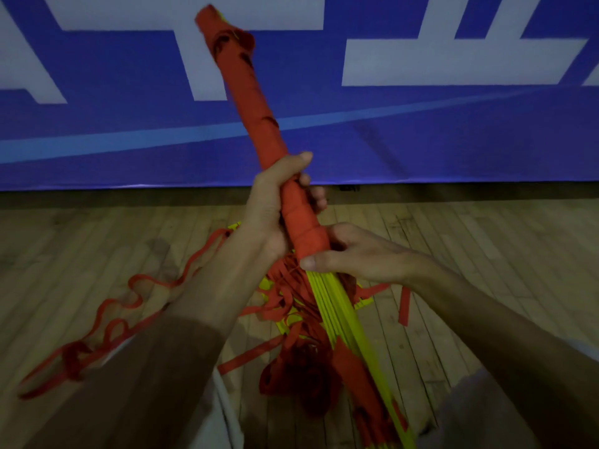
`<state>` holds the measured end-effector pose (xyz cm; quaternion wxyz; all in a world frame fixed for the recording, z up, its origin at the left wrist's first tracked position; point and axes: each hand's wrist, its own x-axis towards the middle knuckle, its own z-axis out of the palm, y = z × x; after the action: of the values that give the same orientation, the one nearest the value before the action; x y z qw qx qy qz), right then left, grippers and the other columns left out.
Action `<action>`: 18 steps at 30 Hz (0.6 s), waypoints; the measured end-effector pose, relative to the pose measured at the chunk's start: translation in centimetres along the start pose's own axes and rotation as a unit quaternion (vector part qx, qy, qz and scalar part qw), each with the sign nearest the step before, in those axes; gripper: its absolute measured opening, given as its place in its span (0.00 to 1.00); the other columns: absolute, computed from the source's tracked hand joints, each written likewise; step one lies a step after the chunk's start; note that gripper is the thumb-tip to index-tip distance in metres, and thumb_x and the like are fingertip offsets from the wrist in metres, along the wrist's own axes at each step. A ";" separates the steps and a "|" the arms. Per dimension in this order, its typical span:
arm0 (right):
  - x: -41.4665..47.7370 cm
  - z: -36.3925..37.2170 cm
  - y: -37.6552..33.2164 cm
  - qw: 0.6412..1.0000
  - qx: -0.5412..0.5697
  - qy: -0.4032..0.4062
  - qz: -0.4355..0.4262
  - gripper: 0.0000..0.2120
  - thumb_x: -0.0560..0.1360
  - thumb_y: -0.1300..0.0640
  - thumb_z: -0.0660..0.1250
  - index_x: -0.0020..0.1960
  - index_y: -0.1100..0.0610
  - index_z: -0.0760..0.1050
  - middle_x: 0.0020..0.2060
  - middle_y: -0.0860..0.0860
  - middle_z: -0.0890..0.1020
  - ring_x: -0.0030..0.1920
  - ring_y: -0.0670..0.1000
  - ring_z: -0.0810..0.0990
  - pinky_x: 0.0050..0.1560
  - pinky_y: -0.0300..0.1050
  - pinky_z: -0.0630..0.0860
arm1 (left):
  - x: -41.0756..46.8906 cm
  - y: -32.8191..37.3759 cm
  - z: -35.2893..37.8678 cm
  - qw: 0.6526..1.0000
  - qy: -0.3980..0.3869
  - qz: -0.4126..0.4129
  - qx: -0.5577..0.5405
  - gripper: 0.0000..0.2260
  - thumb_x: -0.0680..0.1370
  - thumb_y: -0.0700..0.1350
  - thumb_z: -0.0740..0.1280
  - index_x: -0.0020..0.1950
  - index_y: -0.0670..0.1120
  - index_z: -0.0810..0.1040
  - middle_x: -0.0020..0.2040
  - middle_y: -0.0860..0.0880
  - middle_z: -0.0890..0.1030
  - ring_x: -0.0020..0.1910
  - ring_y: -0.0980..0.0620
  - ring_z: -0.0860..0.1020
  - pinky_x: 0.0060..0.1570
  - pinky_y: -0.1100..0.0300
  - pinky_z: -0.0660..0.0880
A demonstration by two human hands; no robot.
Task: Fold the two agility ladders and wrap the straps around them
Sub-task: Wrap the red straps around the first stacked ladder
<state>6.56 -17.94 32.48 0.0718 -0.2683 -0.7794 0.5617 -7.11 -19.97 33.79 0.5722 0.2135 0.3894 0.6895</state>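
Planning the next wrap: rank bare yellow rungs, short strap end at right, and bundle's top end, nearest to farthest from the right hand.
1. bare yellow rungs, just under the right hand
2. short strap end, on the floor, right
3. bundle's top end, high, beyond the left hand

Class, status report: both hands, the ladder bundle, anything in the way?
Left hand grips the bundle mid-length. Right hand grips it at the wrap's lower edge. Yellow rungs below unwrapped. Loose strap tangled on floor.
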 end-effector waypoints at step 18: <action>0.0 2.2 1.0 0.888 -0.409 0.197 0.074 0.24 0.73 0.32 0.63 0.47 0.54 0.74 0.46 0.52 0.81 0.50 0.54 0.80 0.47 0.47 0.75 | 3.5 -1.7 -2.6 0.947 0.257 0.094 0.166 0.22 0.59 0.55 0.82 0.35 0.46 0.72 0.36 0.44 0.78 0.40 0.37 0.83 0.46 0.38 0.80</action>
<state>6.00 -19.54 30.77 0.0662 -0.4356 -0.8878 0.1330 -8.87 -17.36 30.38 0.3418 0.1572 0.6104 0.6970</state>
